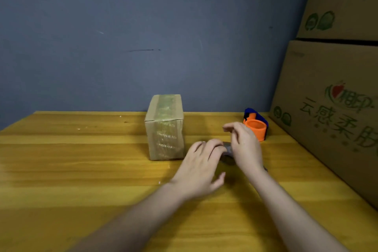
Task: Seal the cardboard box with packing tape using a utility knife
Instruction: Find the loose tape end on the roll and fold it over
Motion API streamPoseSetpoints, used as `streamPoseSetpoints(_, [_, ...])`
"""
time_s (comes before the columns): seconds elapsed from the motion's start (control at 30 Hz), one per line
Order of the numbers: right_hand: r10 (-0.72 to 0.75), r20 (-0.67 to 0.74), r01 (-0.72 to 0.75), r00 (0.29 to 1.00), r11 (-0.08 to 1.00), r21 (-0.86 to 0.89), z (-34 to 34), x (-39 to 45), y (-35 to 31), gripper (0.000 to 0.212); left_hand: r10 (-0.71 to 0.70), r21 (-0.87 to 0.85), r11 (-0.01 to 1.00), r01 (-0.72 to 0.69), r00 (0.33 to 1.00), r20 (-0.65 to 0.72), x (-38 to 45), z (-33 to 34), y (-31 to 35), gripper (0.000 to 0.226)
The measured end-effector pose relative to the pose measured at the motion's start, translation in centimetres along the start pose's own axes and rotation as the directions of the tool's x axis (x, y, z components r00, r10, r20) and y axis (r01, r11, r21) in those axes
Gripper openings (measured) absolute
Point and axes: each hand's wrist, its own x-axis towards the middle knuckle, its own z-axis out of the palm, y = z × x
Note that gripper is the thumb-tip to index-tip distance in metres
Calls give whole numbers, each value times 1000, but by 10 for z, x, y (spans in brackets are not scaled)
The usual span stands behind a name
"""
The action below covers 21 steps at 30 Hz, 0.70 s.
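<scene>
Reaching together over a dark, half-hidden object (227, 146), perhaps the knife, the loosely spread left hand (201, 166) and right hand (244, 145) grasp nothing I can tell, while the small taped brown cardboard box (165, 127) stands just left and the orange-and-blue tape dispenser (255, 126) behind, so picking up comes next.

A storeroom or packing corner: large printed cardboard cartons (335, 96) stack at the right beside a yellow wooden bench (81, 170) against a bare grey-blue wall (122, 26).
</scene>
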Motion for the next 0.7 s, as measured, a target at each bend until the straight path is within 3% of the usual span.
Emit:
streamPoseSetpoints(0.13, [59, -85, -53, 995, 996, 68, -4, -14, 21, 22, -25, 24, 999, 21, 989, 146, 10, 19, 9, 58])
streamPoseSetpoints(0.27, [99, -38, -95, 994, 991, 96, -1, -19, 29, 21, -30, 38, 999, 23, 980, 195, 13, 35, 8, 46])
streamPoseSetpoints(0.43, [69, 55, -78, 996, 980, 183, 6, -23, 26, 51, -291, -321, 908, 269, 957, -20, 14, 41, 7, 39])
streamPoseSetpoints(0.53, [117, 154, -174, 981, 883, 436, 9, -27, 17, 56, -340, -510, 822, 252, 936, -87, 10, 41, 5, 23])
streamPoseSetpoints(0.7, [147, 244, -276, 959, 687, 672, 3, -24, 12, 48, -379, -740, 633, 229, 925, -38, 2, 35, 3, 27])
